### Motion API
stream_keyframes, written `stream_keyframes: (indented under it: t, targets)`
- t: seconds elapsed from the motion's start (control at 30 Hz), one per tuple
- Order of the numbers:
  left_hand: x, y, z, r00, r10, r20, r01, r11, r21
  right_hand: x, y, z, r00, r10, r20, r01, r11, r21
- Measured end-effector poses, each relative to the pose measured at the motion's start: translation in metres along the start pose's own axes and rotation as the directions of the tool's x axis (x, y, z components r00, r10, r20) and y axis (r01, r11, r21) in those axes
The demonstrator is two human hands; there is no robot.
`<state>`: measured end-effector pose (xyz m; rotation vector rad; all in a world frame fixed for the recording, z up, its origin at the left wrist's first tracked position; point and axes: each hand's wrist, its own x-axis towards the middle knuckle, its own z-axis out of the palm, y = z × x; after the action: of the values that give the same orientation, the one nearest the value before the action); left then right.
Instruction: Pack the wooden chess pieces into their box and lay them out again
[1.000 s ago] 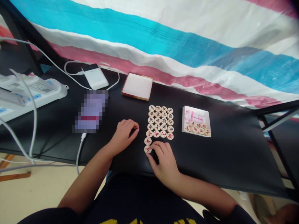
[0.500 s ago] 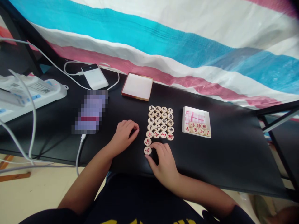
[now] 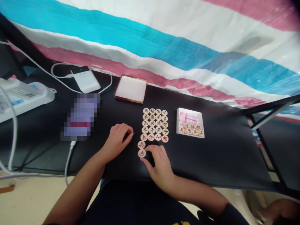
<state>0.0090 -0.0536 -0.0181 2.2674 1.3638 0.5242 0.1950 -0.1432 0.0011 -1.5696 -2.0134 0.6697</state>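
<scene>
Right hand (image 3: 159,164) pinches the end piece (image 3: 141,153), where a nudge could skew its neighbour (image 3: 141,144); empty left hand (image 3: 116,140) curls thumb-to-finger.

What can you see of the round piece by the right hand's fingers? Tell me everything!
The round piece is a pale disc, seemingly wood, with a red character on top. It lies flat, face up, on the black table, nearest the person in the leftmost column. The right hand has thumb and forefinger at the disc's edge, seemingly touching.
</scene>
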Motion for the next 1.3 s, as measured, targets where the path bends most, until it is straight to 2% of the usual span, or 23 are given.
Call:
stream_keyframes:
  t: [0.27,0.6,0.73,0.87,0.93,1.0,1.1,1.2,1.3]
  targets:
    - [0.001,0.003,-0.002,1.000,-0.001,0.017,0.001,0.999,-0.035,0.000,-0.001,0.001,0.999,0.015,0.029,-0.016,1.000,0.020]
    - [-0.001,0.008,-0.002,0.994,0.075,0.083,-0.072,0.997,-0.038,-0.003,0.004,-0.004,0.997,0.009,-0.083,-0.008,1.000,0.012]
    - [-0.001,0.008,-0.001,0.995,0.076,0.071,-0.074,0.997,-0.029,0.007,0.014,-0.025,0.972,0.060,-0.227,-0.074,0.996,-0.050]
    - [-0.002,0.006,-0.002,0.993,0.075,0.096,-0.068,0.995,-0.066,0.027,0.045,-0.063,0.889,0.135,-0.438,-0.240,0.952,-0.192]
    - [-0.003,0.004,-0.003,0.987,0.094,0.129,-0.081,0.992,-0.100,0.036,0.065,-0.080,0.861,0.163,-0.481,-0.315,0.914,-0.254]
    - [-0.004,0.001,-0.004,0.980,0.122,0.156,-0.104,0.987,-0.119,0.042,0.085,-0.092,0.864,0.189,-0.468,-0.356,0.885,-0.300]
    - [-0.004,-0.001,-0.001,0.976,0.154,0.157,-0.137,0.984,-0.112,0.048,0.104,-0.101,0.907,0.217,-0.361,-0.350,0.866,-0.357]
    - [-0.004,-0.003,0.002,0.979,0.158,0.132,-0.146,0.985,-0.094,0.052,0.111,-0.106,0.938,0.233,-0.256,-0.320,0.867,-0.382]
    - [-0.004,-0.002,0.003,0.981,0.151,0.118,-0.141,0.986,-0.091,0.056,0.110,-0.111,0.937,0.263,-0.230,-0.341,0.832,-0.437]
